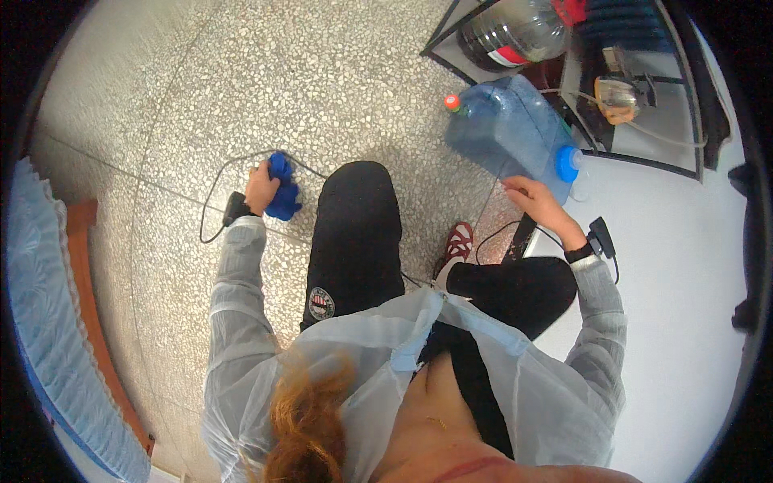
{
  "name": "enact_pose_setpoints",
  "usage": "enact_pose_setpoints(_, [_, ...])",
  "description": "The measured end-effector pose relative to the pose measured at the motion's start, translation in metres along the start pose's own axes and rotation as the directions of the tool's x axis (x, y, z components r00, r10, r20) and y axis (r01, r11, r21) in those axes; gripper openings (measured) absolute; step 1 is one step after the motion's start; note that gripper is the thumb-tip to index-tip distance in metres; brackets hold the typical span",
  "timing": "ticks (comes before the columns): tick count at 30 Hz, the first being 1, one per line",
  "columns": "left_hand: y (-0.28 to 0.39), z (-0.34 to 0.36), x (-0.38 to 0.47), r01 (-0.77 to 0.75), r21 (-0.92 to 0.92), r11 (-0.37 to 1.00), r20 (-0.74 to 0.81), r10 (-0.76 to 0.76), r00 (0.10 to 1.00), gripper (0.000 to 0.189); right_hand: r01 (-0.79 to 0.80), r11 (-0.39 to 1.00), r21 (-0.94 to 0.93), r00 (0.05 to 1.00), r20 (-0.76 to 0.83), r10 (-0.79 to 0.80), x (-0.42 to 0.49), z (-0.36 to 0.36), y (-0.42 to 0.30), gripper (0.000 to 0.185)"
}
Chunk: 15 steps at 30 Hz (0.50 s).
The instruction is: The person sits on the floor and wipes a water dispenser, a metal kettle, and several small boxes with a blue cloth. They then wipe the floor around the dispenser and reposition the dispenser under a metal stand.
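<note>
My left hand (261, 188) grips a crumpled blue cloth (281, 199) over the speckled floor, left of my bent knee. To the right, my right hand (539, 202) holds nothing, its fingers slightly apart and curled. Its fingertips are at the lower edge of a large translucent blue plastic water jug (507, 130); whether they touch it I cannot tell. The jug has a small orange-red cap (452, 102) on one side and a large blue cap (568, 163) near my hand. Each wrist wears a black strap with a cabled device.
A black-framed glass shelf unit (640, 168) stands at upper right, holding a large bottle of dark liquid (513, 36) and a yellow-trimmed clear item (616, 99). Below it is a white panel (664, 290). At left, blue fabric (54, 302) borders a wooden rail (99, 314). Black cables trail near my legs.
</note>
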<state>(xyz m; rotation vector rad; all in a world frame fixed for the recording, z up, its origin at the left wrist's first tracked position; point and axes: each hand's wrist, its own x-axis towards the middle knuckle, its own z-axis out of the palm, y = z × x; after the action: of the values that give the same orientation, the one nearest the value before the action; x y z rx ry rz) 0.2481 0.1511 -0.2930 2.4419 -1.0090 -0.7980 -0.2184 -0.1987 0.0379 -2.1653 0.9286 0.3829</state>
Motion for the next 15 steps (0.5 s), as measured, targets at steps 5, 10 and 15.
enact_pose_setpoints(5, [-0.075,-0.051,0.012,0.157,-0.094,0.983,-0.167,-0.171,0.971,0.05,0.053,0.998,-0.023,0.997,0.05,-0.052,0.005,-0.015,-0.073,0.034])
enact_pose_setpoints(10, [-0.123,-0.089,-0.001,0.312,0.038,0.949,-0.474,-0.257,0.842,0.056,0.188,0.98,-0.058,0.98,0.075,-0.183,0.031,-0.027,-0.1,0.033])
enact_pose_setpoints(15, [-0.061,-0.099,0.018,0.092,-0.678,0.729,-0.304,-0.391,0.869,0.054,0.178,0.978,0.106,0.974,0.119,-0.191,0.112,-0.005,-0.093,0.035])
